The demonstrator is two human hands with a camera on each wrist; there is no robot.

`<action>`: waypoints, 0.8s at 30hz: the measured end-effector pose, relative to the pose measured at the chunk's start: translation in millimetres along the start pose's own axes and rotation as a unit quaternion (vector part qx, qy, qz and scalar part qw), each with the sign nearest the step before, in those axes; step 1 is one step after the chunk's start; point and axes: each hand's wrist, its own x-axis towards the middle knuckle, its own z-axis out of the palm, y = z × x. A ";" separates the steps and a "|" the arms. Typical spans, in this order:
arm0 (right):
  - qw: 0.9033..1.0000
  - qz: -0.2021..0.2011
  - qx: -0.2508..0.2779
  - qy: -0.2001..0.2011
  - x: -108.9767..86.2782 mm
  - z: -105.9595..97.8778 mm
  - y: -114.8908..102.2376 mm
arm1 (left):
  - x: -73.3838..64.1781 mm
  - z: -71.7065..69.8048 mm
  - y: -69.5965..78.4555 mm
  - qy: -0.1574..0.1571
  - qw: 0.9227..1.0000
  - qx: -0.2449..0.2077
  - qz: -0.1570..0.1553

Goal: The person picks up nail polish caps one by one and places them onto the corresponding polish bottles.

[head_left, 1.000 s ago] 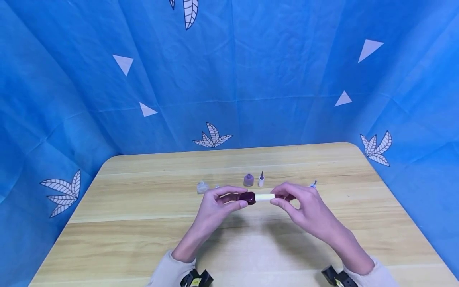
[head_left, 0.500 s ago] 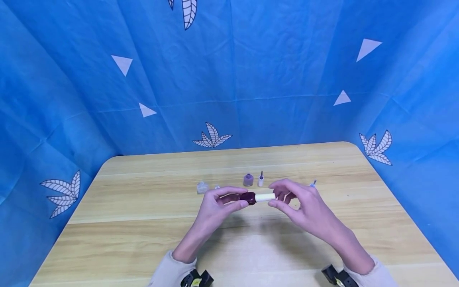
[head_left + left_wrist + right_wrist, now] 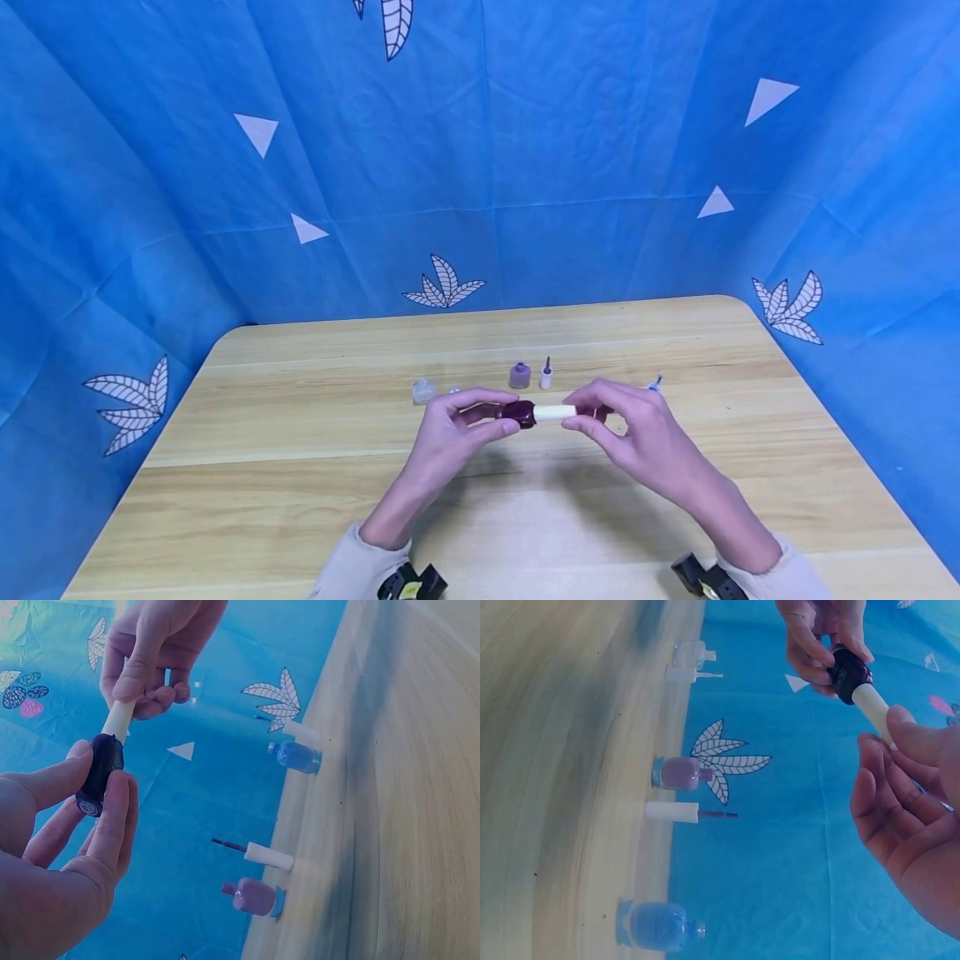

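Note:
Held sideways above the table is a dark red nail polish bottle (image 3: 516,413) with a long white cap (image 3: 555,412) on its neck. My left hand (image 3: 455,427) grips the bottle's body between thumb and fingers, with the base toward the palm. At the other end, my right hand (image 3: 639,422) pinches the cap's tip between thumb and index finger. In the right wrist view the other right fingers (image 3: 870,799) curl loosely below the cap. Bottle and cap are in line, and the brush is hidden inside.
Behind the hands stand an uncapped purple polish bottle (image 3: 520,377) and its upturned white cap (image 3: 546,378) with brush. A clear bottle (image 3: 688,655) with its brush cap (image 3: 681,674) is to the left. A blue bottle (image 3: 298,756) is to the right. A blue cloth (image 3: 480,167) hangs behind.
Half a second ago my right thumb and index finger were spread around the cap's end; now they have closed on it again. My left hand and the bottle stay put.

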 end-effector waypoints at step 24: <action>1.000 0.000 0.015 -0.012 -0.7 2.2 0.5 | 0.7 0.1 0.9 0.006 1.000 0.011 0.002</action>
